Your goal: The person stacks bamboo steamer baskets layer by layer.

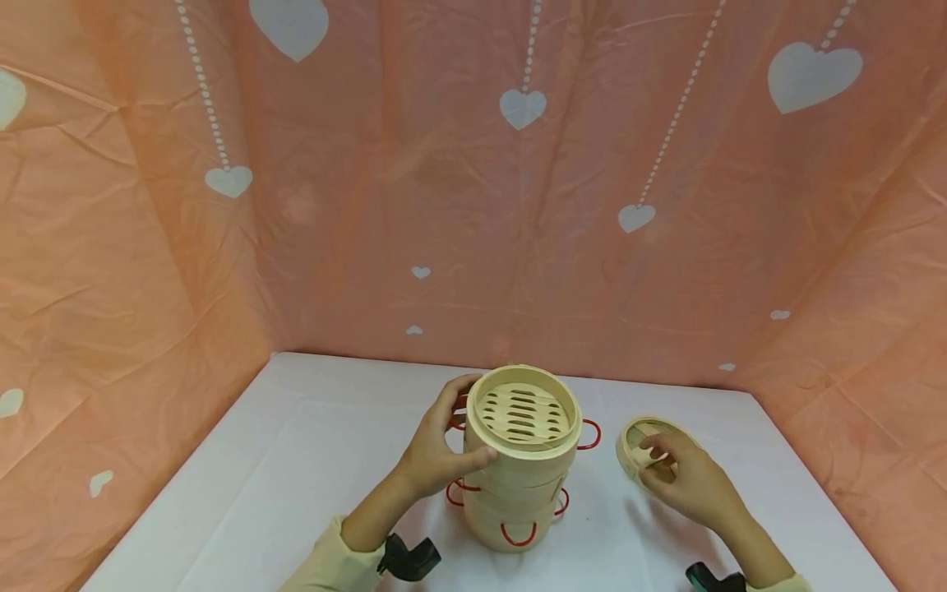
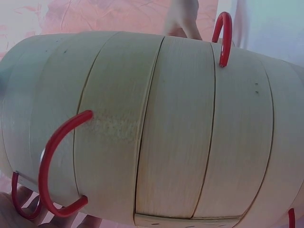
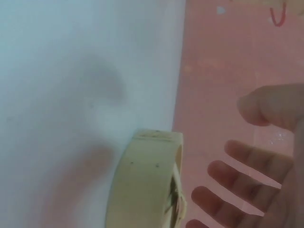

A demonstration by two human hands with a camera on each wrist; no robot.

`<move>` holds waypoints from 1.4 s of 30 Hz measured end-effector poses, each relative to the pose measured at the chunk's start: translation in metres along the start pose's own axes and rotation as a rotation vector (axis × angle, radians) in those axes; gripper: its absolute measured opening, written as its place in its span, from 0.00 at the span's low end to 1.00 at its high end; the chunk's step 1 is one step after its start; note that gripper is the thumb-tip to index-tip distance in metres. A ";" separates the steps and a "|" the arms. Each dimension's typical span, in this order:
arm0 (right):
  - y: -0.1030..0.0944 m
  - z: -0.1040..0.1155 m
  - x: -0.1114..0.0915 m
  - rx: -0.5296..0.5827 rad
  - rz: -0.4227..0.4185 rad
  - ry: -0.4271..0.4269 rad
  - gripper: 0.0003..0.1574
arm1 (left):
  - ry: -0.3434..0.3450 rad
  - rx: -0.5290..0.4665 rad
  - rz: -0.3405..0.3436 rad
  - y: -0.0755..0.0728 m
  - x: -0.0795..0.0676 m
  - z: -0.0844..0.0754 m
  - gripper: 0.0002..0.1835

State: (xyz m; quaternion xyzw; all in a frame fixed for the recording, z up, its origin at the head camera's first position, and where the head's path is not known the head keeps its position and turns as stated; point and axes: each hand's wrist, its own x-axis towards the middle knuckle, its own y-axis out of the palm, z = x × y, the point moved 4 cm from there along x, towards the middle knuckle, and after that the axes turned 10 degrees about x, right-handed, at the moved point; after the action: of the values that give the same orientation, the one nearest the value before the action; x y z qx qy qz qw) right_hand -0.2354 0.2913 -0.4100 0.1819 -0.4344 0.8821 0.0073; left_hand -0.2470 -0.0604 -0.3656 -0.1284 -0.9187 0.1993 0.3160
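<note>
A tall stack of round bamboo steamer baskets with red loop handles stands upright in the head view. Its top shows a slatted floor inside the rim. My left hand grips the stack's upper left side, thumb in front and fingers round the back; in the left wrist view the stack fills most of the picture. Over a small round bamboo lid on the right hovers my right hand, its fingers loosely bent. The right wrist view shows these fingers spread beside the lid, holding nothing.
The baskets and lid are on a white-covered table. Behind and at both sides hangs an orange-pink curtain with white hearts. Red handles stick out from the stack on several sides.
</note>
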 end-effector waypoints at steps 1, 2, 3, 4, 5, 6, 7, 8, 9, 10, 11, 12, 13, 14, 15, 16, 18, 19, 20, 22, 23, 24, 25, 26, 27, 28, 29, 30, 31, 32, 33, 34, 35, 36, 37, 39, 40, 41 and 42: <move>0.001 -0.001 0.000 -0.004 0.005 0.004 0.20 | 0.001 0.002 0.000 0.000 0.000 0.000 0.43; 0.002 -0.002 -0.001 -0.006 0.008 0.007 0.20 | 0.002 0.002 0.000 0.000 0.000 0.000 0.43; 0.003 -0.004 -0.001 -0.013 0.008 0.006 0.20 | 0.001 0.004 0.000 0.000 0.000 0.001 0.43; 0.004 -0.005 -0.001 -0.022 0.007 0.003 0.19 | -0.001 0.005 0.000 0.000 0.000 0.001 0.43; 0.005 -0.006 -0.001 -0.027 0.004 -0.004 0.19 | -0.002 0.006 -0.001 0.000 0.000 0.001 0.43; 0.006 -0.007 -0.001 -0.037 0.000 -0.008 0.18 | -0.003 0.007 -0.001 0.001 0.000 0.001 0.43; 0.007 -0.008 -0.002 -0.044 -0.002 -0.012 0.18 | -0.006 0.006 -0.001 0.001 0.000 0.001 0.43; 0.007 -0.008 -0.002 -0.050 0.000 -0.015 0.17 | -0.008 0.006 0.000 0.001 0.000 0.001 0.43; 0.008 -0.009 -0.002 -0.053 0.002 -0.017 0.17 | -0.011 0.006 0.001 0.001 -0.001 0.002 0.43; 0.008 -0.010 -0.003 -0.056 0.004 -0.014 0.16 | -0.012 0.004 0.001 0.001 -0.001 0.002 0.43; 0.008 -0.011 -0.003 -0.055 0.008 -0.008 0.16 | -0.012 0.003 0.002 0.001 -0.001 0.002 0.43; 0.009 -0.012 -0.003 -0.058 0.012 0.002 0.16 | -0.012 0.001 0.002 0.001 -0.001 0.001 0.43; 0.009 -0.012 -0.003 -0.057 0.018 0.011 0.16 | -0.013 0.001 0.003 0.001 -0.001 0.001 0.43; 0.009 -0.013 -0.003 -0.055 0.025 0.021 0.17 | -0.012 0.001 0.003 0.001 -0.001 0.001 0.43; 0.010 -0.014 -0.003 -0.055 0.030 0.032 0.17 | -0.012 0.001 0.002 0.001 -0.001 0.001 0.43; 0.010 -0.015 -0.003 -0.056 0.035 0.045 0.17 | -0.012 0.000 0.002 0.001 -0.001 0.001 0.43; 0.011 -0.017 -0.003 -0.057 0.044 0.062 0.16 | -0.015 0.001 0.002 0.001 -0.001 0.000 0.43; 0.011 -0.018 -0.003 -0.059 0.048 0.068 0.16 | -0.016 0.002 0.002 0.001 -0.001 0.000 0.43; 0.011 -0.018 -0.002 -0.062 0.050 0.070 0.16 | -0.017 0.002 0.002 0.001 -0.001 0.000 0.43; 0.012 -0.019 -0.002 -0.067 0.050 0.070 0.15 | -0.019 0.003 0.002 0.000 -0.001 0.000 0.43; 0.012 -0.019 -0.002 -0.067 0.048 0.065 0.14 | -0.019 0.004 0.002 0.000 0.000 0.000 0.43; 0.012 -0.019 -0.002 -0.068 0.045 0.059 0.14 | -0.019 0.005 0.003 0.000 0.000 0.000 0.43; 0.012 -0.020 -0.002 -0.068 0.043 0.053 0.13 | -0.019 0.005 0.003 0.000 0.000 0.000 0.43; 0.012 -0.020 -0.002 -0.068 0.043 0.051 0.13 | -0.018 0.005 0.003 0.000 -0.001 0.000 0.43; 0.013 -0.021 -0.003 -0.070 0.044 0.051 0.12 | -0.017 0.005 0.003 0.001 -0.001 0.000 0.43; 0.013 -0.021 -0.003 -0.070 0.046 0.052 0.12 | -0.017 0.005 0.003 0.001 -0.001 0.000 0.43; 0.014 -0.021 -0.003 -0.068 0.050 0.053 0.12 | -0.016 0.004 0.004 0.001 -0.001 0.001 0.43; 0.014 -0.022 -0.003 -0.067 0.054 0.057 0.11 | -0.015 0.004 0.004 0.001 -0.001 0.001 0.43; 0.015 -0.023 -0.003 -0.066 0.058 0.060 0.11 | -0.014 0.006 0.004 0.001 -0.001 0.001 0.43; 0.015 -0.024 -0.003 -0.064 0.061 0.065 0.11 | -0.014 0.007 0.004 0.001 -0.001 0.001 0.43; 0.016 -0.024 -0.003 -0.062 0.063 0.066 0.11 | -0.015 0.008 0.003 0.001 -0.001 0.001 0.43; 0.016 -0.024 -0.003 -0.057 0.064 0.068 0.11 | -0.015 0.009 0.003 0.001 -0.001 0.001 0.43; 0.016 -0.025 -0.003 -0.054 0.066 0.065 0.11 | -0.016 0.009 0.002 0.000 -0.001 0.000 0.43; 0.017 -0.025 -0.003 -0.053 0.066 0.068 0.11 | -0.016 0.010 0.002 0.000 -0.001 0.000 0.43; 0.017 -0.025 -0.003 -0.052 0.068 0.066 0.12 | -0.015 0.010 0.002 0.000 -0.001 0.000 0.43; 0.017 -0.025 -0.003 -0.055 0.068 0.070 0.12 | -0.014 0.009 0.003 0.000 -0.001 0.000 0.44; 0.017 -0.025 -0.003 -0.059 0.068 0.071 0.12 | -0.014 0.009 0.003 0.000 -0.001 0.000 0.44; 0.017 -0.025 -0.002 -0.063 0.069 0.070 0.12 | -0.014 0.011 0.004 0.000 -0.001 0.000 0.44; 0.017 -0.025 -0.002 -0.070 0.068 0.072 0.12 | -0.013 0.011 0.004 0.000 0.000 0.000 0.44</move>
State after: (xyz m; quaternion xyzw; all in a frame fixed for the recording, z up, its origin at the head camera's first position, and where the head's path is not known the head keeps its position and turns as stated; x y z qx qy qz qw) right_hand -0.2442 0.3003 -0.4371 0.1350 -0.4701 0.8722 -0.0006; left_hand -0.2465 -0.0605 -0.3657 -0.1269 -0.9194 0.2059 0.3102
